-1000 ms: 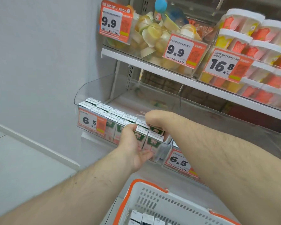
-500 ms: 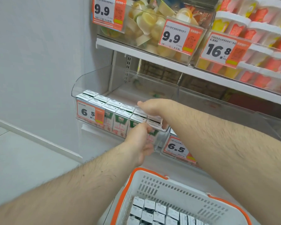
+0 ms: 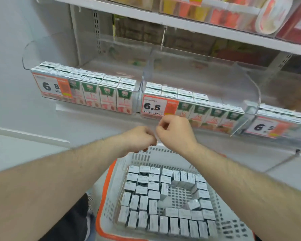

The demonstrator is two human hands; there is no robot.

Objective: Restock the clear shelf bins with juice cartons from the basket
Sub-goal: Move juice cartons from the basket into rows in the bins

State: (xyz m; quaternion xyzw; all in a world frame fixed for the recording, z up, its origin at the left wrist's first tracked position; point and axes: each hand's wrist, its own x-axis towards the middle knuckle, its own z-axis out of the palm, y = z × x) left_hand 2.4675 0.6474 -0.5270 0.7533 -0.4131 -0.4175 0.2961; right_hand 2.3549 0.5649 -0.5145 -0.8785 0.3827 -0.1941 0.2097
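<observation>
Hands: my left hand (image 3: pixel 139 139) and right hand (image 3: pixel 175 131) hover above the basket (image 3: pixel 109 193), fingers curled, holding nothing.
Cartons: juice cartons (image 3: pixel 165 202) upright inside the basket.
Next: I'd grasp edge cartons squarely, then lift to the clear bins (image 3: pixel 198 79) behind the basket.

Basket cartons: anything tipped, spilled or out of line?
Mostly neat upright rows in the basket. Around the bare gap right of centre, a few cartons sit tilted out of line. No spill or damage shows. Shelf cartons stand straight.
</observation>
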